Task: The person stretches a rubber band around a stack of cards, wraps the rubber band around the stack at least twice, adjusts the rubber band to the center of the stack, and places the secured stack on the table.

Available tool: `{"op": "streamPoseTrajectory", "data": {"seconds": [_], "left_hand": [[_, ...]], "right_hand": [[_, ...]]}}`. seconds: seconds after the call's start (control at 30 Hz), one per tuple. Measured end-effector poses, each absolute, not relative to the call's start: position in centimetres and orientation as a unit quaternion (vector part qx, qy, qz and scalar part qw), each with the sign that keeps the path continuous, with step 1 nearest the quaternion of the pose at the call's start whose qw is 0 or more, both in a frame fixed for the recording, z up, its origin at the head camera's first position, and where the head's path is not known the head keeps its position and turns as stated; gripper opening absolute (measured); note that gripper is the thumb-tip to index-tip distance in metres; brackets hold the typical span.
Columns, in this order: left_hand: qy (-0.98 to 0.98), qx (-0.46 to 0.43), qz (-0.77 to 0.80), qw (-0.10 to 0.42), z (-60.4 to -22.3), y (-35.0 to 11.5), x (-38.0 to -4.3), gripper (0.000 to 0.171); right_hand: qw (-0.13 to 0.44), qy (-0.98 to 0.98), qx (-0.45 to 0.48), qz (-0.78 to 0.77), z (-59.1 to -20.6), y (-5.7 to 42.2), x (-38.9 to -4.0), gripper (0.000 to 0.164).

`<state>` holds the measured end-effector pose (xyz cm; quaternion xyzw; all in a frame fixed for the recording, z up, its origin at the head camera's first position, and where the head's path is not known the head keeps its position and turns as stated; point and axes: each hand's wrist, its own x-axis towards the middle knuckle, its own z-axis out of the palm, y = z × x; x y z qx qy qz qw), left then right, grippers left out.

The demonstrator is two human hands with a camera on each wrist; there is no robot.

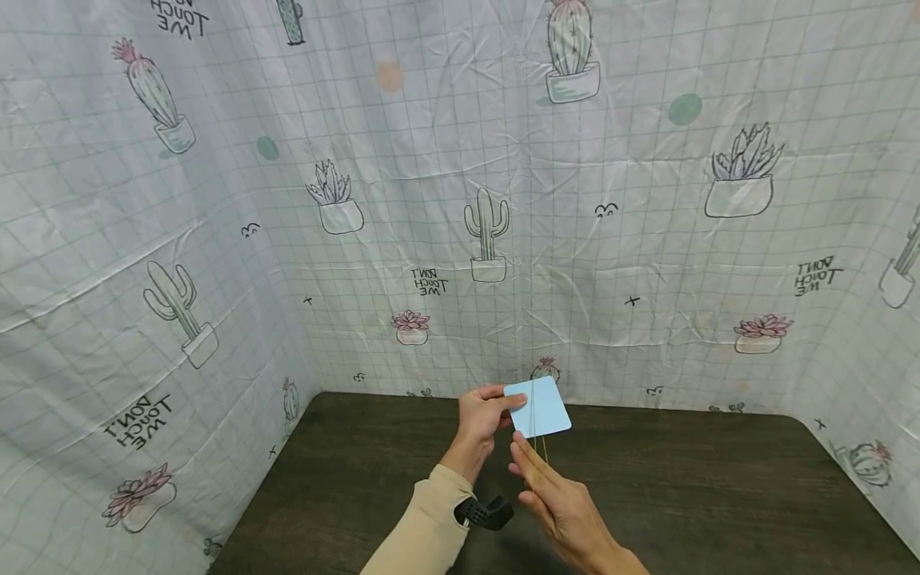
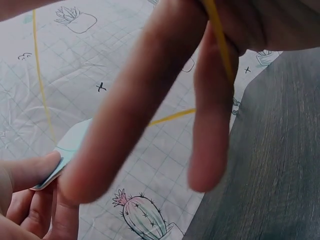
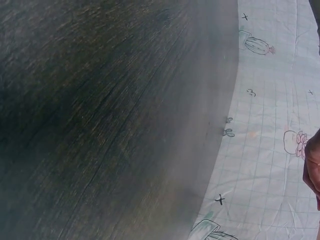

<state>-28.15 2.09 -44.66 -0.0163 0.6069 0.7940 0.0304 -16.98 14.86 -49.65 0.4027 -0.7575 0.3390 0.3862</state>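
In the head view, my left hand (image 1: 483,419) pinches a light-blue square card (image 1: 544,409) with rounded corners, thumb in front and fingers behind. I cannot tell whether it is one card or a stack. A thin yellow rubber band (image 2: 172,116) runs across the card and stretches toward my right hand (image 1: 564,507). The right fingers (image 2: 135,95) are extended, just below the card, with the band passing over and behind one of them in the left wrist view. Part of the band is hidden behind that hand. In the right wrist view, only part of a hand (image 3: 313,162) shows at the edge.
Beneath the hands lies a dark wood-grain table (image 1: 683,487). A white cloth (image 1: 517,319) with cactus prints hangs behind and at both sides, meeting the table's far edge. A black strap (image 1: 485,512) is on the left wrist, by a beige sleeve (image 1: 424,523).
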Motion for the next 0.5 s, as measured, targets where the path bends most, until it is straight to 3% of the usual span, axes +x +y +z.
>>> {"op": "streamPoseTrajectory", "data": {"seconds": [0.5], "left_hand": [[0.592, -0.02, 0.806, 0.023, -44.4, 2.27, -28.17, 0.017]], "right_hand": [[0.412, -0.755, 0.377, 0.343, -49.69, 14.36, -16.73, 0.062]]}}
